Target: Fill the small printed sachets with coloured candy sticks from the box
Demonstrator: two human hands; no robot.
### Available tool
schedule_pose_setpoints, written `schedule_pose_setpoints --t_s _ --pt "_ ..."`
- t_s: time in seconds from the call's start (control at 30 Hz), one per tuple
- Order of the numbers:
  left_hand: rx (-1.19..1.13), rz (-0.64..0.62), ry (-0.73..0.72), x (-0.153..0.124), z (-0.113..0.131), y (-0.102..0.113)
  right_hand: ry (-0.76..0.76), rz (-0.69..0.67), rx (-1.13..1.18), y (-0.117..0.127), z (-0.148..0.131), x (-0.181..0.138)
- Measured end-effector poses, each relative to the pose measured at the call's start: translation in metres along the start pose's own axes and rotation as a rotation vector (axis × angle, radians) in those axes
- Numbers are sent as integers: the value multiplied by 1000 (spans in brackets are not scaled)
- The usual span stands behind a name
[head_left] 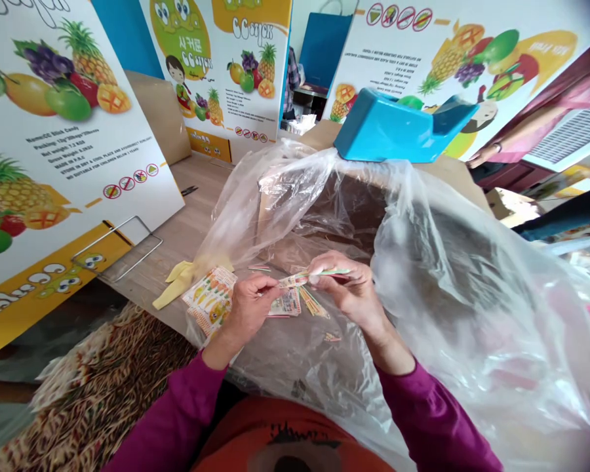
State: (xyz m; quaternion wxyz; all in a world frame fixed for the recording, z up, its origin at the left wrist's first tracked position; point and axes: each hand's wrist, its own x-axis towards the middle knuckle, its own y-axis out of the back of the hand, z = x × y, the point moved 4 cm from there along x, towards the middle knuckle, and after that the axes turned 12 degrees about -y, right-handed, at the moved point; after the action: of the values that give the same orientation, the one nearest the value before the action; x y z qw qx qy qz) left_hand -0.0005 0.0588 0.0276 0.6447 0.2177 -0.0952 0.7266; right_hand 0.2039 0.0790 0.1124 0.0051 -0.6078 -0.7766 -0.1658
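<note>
In the head view, a small printed packet (294,280) is stretched between my two hands. My left hand (253,298) pinches one end of it between thumb and fingers. My right hand (347,285) closes on the other end, together with thin coloured candy sticks (335,271) that poke out past the fingers. Beneath my hands lie more loose sticks (313,301) and flat printed packets (286,303) on clear plastic. To the left of my left hand is a stack of printed packets (209,295) with fruit pictures. Some short stick pieces (331,337) lie nearer to me.
An open carton (319,203) lined with a clear plastic bag (442,282) faces me. A blue tape dispenser (391,131) stands on top. Printed cartons (63,111) stand left and behind. A wire frame (137,246) and yellow cloth-like piece (174,288) are left. Another person's arm (526,131) shows at right.
</note>
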Motion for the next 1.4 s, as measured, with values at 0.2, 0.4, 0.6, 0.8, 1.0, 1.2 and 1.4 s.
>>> schedule_pose_setpoints --t_s 0.2,0.4,0.6,0.8,1.0,1.2,1.4 --pt "-116 1 48 -7 1 -2 109 -70 -236 -16 -12 -12" --pt "-239 -23 70 -18 -2 -11 -58 -221 -108 -8 -5 -9" --pt "-446 -54 264 -30 -7 -25 17 -201 -193 -7 -22 -6" --pt "-476 -131 304 -46 -2 -35 26 -270 -346 -21 -20 -6" --pt "-465 -102 341 -33 -5 -37 -163 -14 -138 -1 -5 4" --pt "-491 -20 354 -33 -12 -33 -195 116 -27 11 1 1" --pt "-434 53 256 -42 -17 -27 -68 38 -65 3 -14 -8"
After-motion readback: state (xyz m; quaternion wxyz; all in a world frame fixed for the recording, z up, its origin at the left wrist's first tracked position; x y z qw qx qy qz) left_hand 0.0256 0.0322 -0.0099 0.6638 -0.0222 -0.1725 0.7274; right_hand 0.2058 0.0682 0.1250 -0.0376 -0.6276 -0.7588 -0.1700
